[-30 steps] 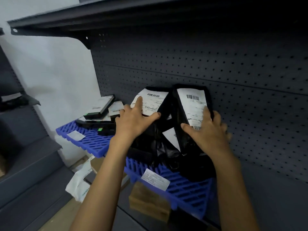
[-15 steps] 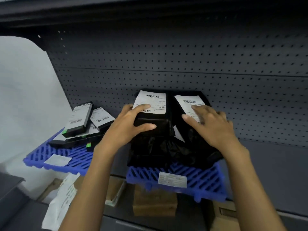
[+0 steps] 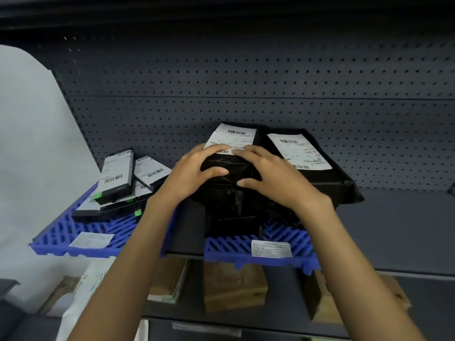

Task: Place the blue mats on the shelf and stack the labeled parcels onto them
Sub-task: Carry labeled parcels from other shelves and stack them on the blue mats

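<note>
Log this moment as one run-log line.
stage: stacking | left hand: grips labeled black parcel | right hand: same parcel | base: blue mat | beside: second labeled parcel

Shelf (image 3: 398, 217): bare at right. Black parcels (image 3: 320, 178) crowd right mat (image 3: 231, 244); boxes (image 3: 115, 175) fill far half of left mat (image 3: 61, 232); pegboard (image 3: 246, 70) closes far side.

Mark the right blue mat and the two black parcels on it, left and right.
Right blue mat (image 3: 226, 246): head view, front grid.
Left black parcel (image 3: 232, 166): head view, black wrap.
Right black parcel (image 3: 299, 151): head view, white label.
</note>
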{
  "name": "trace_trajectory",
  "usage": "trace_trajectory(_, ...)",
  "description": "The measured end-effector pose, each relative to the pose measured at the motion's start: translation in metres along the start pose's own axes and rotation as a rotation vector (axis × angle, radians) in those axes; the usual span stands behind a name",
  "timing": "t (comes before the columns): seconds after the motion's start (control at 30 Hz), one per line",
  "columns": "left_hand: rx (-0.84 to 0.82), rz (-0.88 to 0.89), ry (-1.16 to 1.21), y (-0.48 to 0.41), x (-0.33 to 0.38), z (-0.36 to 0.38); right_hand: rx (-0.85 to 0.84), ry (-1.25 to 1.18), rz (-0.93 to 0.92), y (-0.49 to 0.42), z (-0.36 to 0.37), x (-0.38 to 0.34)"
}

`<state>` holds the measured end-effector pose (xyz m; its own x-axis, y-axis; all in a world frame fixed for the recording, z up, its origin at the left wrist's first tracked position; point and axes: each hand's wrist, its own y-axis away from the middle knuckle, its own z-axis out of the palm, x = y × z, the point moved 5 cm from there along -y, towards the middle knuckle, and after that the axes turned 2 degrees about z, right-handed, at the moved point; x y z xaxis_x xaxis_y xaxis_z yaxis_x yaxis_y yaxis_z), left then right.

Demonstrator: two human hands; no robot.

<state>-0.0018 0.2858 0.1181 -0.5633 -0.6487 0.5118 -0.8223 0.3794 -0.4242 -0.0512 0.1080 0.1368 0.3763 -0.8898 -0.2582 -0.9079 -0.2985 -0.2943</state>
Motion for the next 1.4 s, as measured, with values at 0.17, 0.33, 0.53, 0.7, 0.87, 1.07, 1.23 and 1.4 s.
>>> trace_trajectory(0.17, 0.006, 0.006, 0.099, 0.007, -0.017, -0.005, 0.085, 0.136, 0.043, -0.006, 0.018, -0.02)
trace_trajectory(0.33, 0.123, -0.084, 0.205, 0.03, -0.031, 0.006, 0.129, 0.115, 0.132, 0.0, 0.039, -0.027)
trace_trajectory(0.53, 0.114, -0.11, 0.254, 0.047, -0.035, 0.029, 0.203, 0.048, 0.125, -0.001, 0.046, -0.026)
trace_trajectory(0.7, 0.219, -0.105, 0.222, 0.056, -0.025, 0.031, 0.203, -0.04, 0.098, 0.001, 0.046, -0.023)
trace_trajectory(0.87, 0.316, -0.12, 0.17, 0.066, -0.012, 0.027, 0.196, -0.148, 0.069, 0.003, 0.037, -0.02)
trace_trajectory(1.07, 0.342, -0.078, 0.203, 0.078, 0.01, 0.03, 0.167, -0.171, 0.068, 0.009, 0.018, -0.01)
trace_trajectory(1.23, 0.345, -0.051, 0.235, 0.091, 0.016, 0.059, 0.13, 0.029, 0.054, 0.013, 0.01, -0.012)
trace_trajectory(1.4, 0.336, -0.052, 0.182, 0.095, 0.015, 0.084, 0.127, 0.237, -0.022, 0.005, 0.015, -0.031)
